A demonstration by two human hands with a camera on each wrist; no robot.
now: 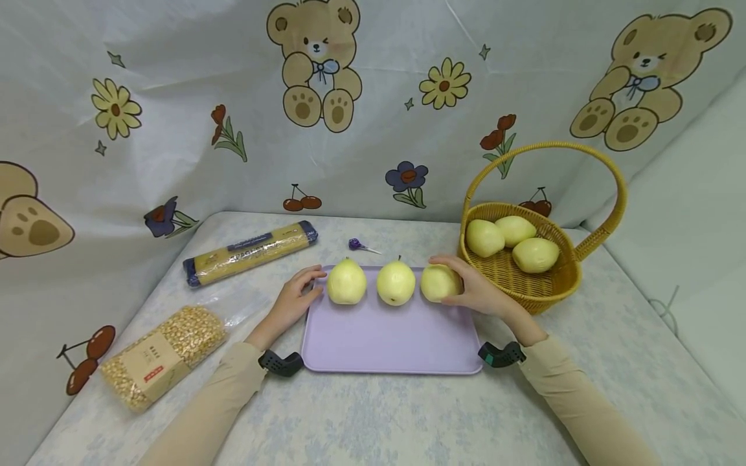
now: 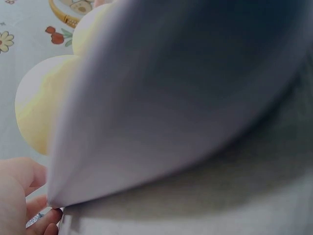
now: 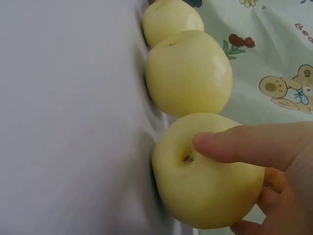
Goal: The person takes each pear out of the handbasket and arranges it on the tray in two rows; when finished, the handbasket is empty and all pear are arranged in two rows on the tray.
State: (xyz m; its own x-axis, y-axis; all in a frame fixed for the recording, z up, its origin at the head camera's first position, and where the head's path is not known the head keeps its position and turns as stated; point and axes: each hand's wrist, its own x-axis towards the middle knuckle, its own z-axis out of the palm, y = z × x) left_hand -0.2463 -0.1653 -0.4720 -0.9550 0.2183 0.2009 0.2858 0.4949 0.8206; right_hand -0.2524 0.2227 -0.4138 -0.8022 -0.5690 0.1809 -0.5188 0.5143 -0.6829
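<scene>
Right hand [image 1: 479, 291] pinches right pear [image 1: 437, 283], maybe so it won't roll | loose left hand [image 1: 293, 298] touches tray [image 1: 392, 343] at left

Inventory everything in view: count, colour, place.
tray: 1, lilac, on table
pears: 3, pale green, tray's far edge
basket: 1, golden, right of tray
fruits: 3, yellowish, in basket
spaghetti pack: 1, yellow, left rear
lollipop: 1, purple, behind tray
kernel bag: 1, golden, left
table: 1, pale blue, beneath
backdrop: 1, white, behind
cord: 1, whitish, far right
wrist devices: 2, black, wrists
sleeves: 2, beige, forearms
left hand: 1, tray's left edge
right hand: 1, gripping rightmost pear
</scene>
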